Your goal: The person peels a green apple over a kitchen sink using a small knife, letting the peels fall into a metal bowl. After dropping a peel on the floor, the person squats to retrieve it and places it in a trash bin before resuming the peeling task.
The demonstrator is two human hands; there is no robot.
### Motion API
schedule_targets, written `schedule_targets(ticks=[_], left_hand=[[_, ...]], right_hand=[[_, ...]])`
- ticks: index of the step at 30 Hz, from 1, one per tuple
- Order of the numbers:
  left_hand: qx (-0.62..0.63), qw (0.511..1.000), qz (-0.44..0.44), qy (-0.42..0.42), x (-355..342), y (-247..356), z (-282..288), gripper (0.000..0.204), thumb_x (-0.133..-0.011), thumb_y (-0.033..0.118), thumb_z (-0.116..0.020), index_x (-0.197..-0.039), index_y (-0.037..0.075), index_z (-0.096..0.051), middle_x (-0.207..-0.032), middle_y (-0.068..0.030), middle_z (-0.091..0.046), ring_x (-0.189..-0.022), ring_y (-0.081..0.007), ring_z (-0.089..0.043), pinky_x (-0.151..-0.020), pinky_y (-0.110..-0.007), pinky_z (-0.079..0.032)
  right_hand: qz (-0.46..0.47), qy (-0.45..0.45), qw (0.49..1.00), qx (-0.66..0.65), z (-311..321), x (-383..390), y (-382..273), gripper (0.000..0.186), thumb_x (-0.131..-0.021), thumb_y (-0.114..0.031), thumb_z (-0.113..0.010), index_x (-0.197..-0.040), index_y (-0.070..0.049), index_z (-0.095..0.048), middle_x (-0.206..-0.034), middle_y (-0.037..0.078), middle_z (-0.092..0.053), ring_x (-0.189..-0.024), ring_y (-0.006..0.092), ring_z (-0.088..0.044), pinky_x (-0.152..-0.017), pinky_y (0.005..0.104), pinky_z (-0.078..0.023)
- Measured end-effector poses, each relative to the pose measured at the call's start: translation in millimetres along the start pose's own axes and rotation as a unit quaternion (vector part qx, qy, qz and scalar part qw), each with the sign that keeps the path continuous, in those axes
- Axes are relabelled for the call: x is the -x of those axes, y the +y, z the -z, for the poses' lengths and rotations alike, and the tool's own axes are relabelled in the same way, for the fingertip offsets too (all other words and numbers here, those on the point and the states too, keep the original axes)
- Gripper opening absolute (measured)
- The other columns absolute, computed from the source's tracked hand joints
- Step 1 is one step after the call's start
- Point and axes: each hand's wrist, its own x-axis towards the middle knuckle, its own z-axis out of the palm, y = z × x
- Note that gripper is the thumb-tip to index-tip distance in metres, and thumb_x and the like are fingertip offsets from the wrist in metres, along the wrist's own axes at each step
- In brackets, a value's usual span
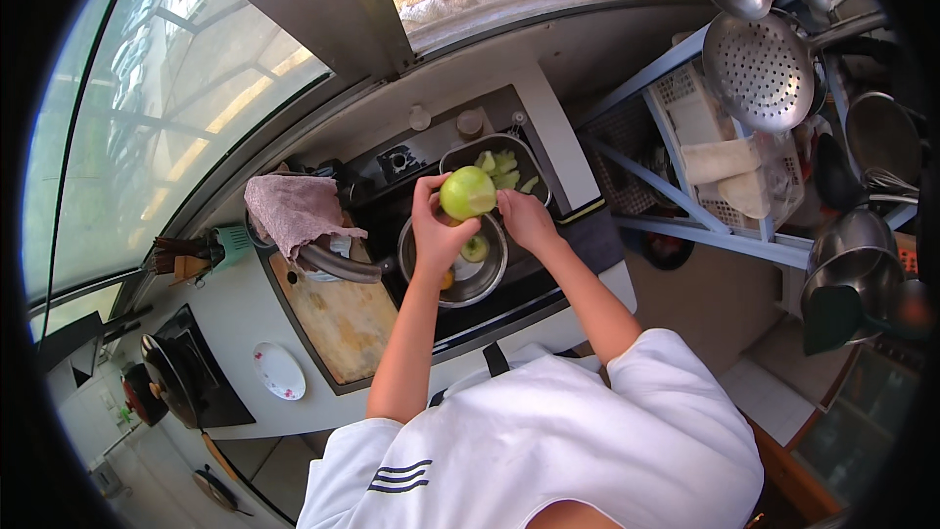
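Observation:
My left hand is wrapped round a smooth, round green fruit, which looks like an apple; a paler patch shows on its lower right. Close against the fruit's right side, my right hand has its fingers closed; whatever they hold is too small or hidden to make out. Beneath both hands is a round steel bowl. Inside it lie another pale green round piece and something yellow-orange, partly covered by my left wrist. Just beyond, a metal-rimmed basin holds several light green pieces.
Left of the bowl lies a wooden cutting board, with a pink cloth over a pot behind it. A white plate sits farther left, near a lidded black pan. At right, a blue rack stands below hanging ladles and a skimmer.

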Motion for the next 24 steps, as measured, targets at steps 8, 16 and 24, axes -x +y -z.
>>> schedule_targets(ticks=[8,16,24], left_hand=[[-0.112,0.993,0.009,0.043,-8,-9,10,0.057,-0.066,0.001,-0.074,-0.119,0.003,-0.052,-0.113,-0.0085,-0.057,-0.104,-0.0184,-0.059,-0.085,-0.031,-0.054],[-0.167,0.982,0.044,0.073,-7,-7,-4,0.060,-0.062,0.008,-0.080,-0.116,0.001,-0.055,-0.109,-0.0108,-0.063,-0.094,-0.0188,-0.064,-0.077,-0.030,-0.055],[-0.179,0.982,0.031,0.050,-6,-8,9,0.058,-0.059,0.006,-0.079,-0.113,0.001,-0.057,-0.102,-0.0097,-0.066,-0.088,-0.0169,-0.065,-0.074,-0.029,-0.055]], right_hand=[[-0.045,0.023,0.998,0.028,42,6,18,0.036,-0.104,-0.030,-0.043,-0.088,-0.003,-0.061,-0.079,0.023,-0.065,-0.080,0.0436,-0.063,-0.070,0.0514,-0.050],[0.090,0.068,0.992,0.058,56,46,-68,0.028,-0.103,-0.030,-0.049,-0.086,-0.008,-0.054,-0.060,0.017,-0.060,-0.059,0.0392,-0.062,-0.051,0.0494,-0.048],[0.084,0.057,0.993,0.051,44,33,-59,0.031,-0.103,-0.032,-0.046,-0.086,-0.006,-0.054,-0.060,0.019,-0.060,-0.060,0.0416,-0.062,-0.053,0.0517,-0.048]])
